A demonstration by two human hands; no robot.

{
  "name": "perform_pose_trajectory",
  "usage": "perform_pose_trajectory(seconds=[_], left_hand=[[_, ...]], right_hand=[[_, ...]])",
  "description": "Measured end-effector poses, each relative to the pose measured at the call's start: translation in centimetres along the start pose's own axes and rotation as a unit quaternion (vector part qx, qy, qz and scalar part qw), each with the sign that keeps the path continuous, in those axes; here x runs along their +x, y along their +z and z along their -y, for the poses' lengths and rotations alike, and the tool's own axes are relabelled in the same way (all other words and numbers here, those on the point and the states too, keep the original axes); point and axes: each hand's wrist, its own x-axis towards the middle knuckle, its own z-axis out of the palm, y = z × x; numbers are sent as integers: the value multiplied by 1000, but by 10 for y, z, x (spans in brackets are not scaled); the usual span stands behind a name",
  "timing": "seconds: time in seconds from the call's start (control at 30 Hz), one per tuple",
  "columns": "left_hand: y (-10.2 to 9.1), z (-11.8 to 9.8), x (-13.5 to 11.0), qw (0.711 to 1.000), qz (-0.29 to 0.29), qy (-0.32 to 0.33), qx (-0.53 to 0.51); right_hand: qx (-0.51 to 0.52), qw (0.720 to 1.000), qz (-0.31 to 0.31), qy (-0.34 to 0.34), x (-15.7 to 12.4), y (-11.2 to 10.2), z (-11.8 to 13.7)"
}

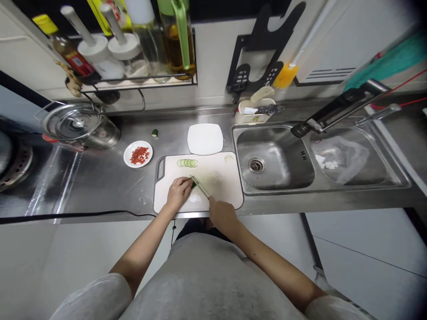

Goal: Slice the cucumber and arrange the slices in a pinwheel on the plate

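On a white cutting board (230, 186) with a grey edge, my left hand (178, 192) is closed on a piece of cucumber (194, 184), mostly hidden by the fingers and the blade. My right hand (223, 213) grips the handle of a knife (202, 188), whose blade slants up to the left and meets the cucumber. An overlapping row of cucumber slices (187, 163) lies near the board's far edge. One lone slice (228, 158) sits in the far right corner.
Behind the board is a white square plate (205, 138). To the left stand a small plate (127, 156) of chopped red pieces, a cucumber end (155, 133) and a lidded steel pot (103, 132). A double sink (276, 191) lies right, under a faucet (340, 109). A cable (100, 214) runs along the front edge.
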Motion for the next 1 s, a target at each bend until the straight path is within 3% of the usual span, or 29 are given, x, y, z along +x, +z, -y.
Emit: perform_pose_trajectory(seconds=[0.67,1.0], left_hand=[[2,3,1,1000,3,14,-4],[3,6,-1,1000,18,16,0]], right_hand=[[35,999,4,-5,13,-5,3],[50,998,47,-2,18,-14,5]])
